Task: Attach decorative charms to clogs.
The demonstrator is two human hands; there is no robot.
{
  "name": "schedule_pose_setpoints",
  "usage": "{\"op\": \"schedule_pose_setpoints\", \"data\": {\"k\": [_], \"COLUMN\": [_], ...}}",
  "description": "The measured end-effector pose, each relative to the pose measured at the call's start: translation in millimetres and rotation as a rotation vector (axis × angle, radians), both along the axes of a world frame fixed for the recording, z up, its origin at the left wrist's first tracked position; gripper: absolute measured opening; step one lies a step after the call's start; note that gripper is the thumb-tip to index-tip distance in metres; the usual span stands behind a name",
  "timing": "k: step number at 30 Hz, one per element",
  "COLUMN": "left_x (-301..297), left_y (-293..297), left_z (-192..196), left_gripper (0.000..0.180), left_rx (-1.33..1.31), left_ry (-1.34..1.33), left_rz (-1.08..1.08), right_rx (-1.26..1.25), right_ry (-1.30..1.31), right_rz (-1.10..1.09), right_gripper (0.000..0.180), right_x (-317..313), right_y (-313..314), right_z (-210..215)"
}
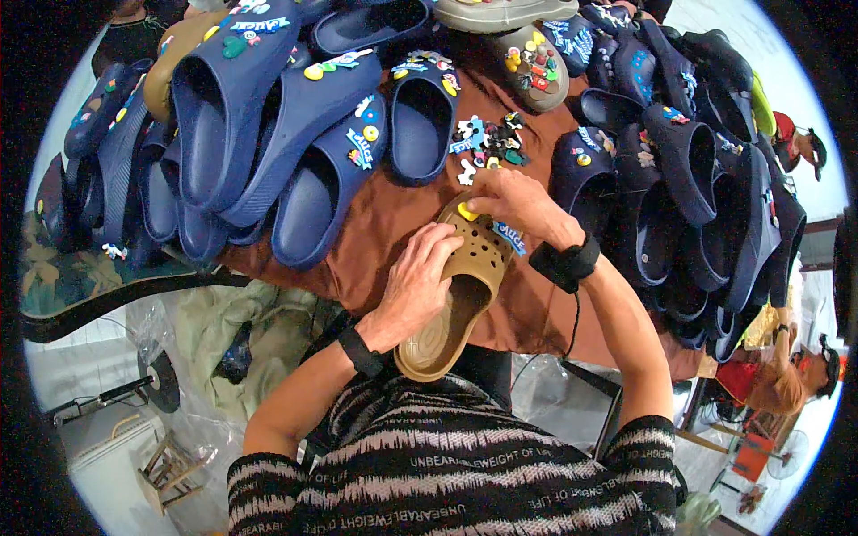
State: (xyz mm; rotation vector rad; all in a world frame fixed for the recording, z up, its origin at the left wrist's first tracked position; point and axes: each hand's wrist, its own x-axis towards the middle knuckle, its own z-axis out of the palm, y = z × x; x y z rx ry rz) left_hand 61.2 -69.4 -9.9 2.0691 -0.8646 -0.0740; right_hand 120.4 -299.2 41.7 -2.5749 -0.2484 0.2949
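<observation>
A tan clog (447, 330) with a perforated upper lies at the table's front edge, its heel toward me. My left hand (416, 277) is closed over the left side of its upper, fingers curled by the holes. At the toe, the bent fingers and thumb of my right hand (518, 205) are closed around a round yellow shoe charm (466, 212) that sits on the upper; its fingertips are partly hidden. A blue lettered charm (509, 237) sits on the clog's right side, below my right palm. Just beyond the toe is a loose pile of colourful charms (487, 138).
Navy clogs with charms are stacked at left (308, 196) and right (679, 170) on a brown cloth (357, 277). A grey clog (532, 71) stands at the back. Other people (773, 375) are at the far right. A wooden stool (168, 473) stands at lower left.
</observation>
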Motion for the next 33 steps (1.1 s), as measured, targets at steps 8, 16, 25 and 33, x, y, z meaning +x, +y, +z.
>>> {"op": "schedule_pose_setpoints", "data": {"k": [8, 16, 25, 33], "left_x": [1, 2, 2, 3], "left_y": [1, 1, 2, 2], "left_z": [0, 0, 0, -2], "left_gripper": [0.059, 0.058, 0.058, 0.059], "left_rx": [0.005, -0.01, -0.036, -0.038], "left_ry": [-0.018, -0.011, -0.022, -0.019], "left_rz": [0.006, 0.013, 0.016, -0.002], "right_rx": [-0.158, -0.254, 0.102, 0.059], "right_ry": [-0.197, -0.246, -0.097, -0.165], "right_rz": [0.248, 0.241, 0.113, 0.158], "right_gripper": [0.016, 0.013, 0.018, 0.02], "right_x": [-19, -15, -1, -2], "right_y": [16, 14, -3, -5], "right_z": [8, 4, 0, -9]}}
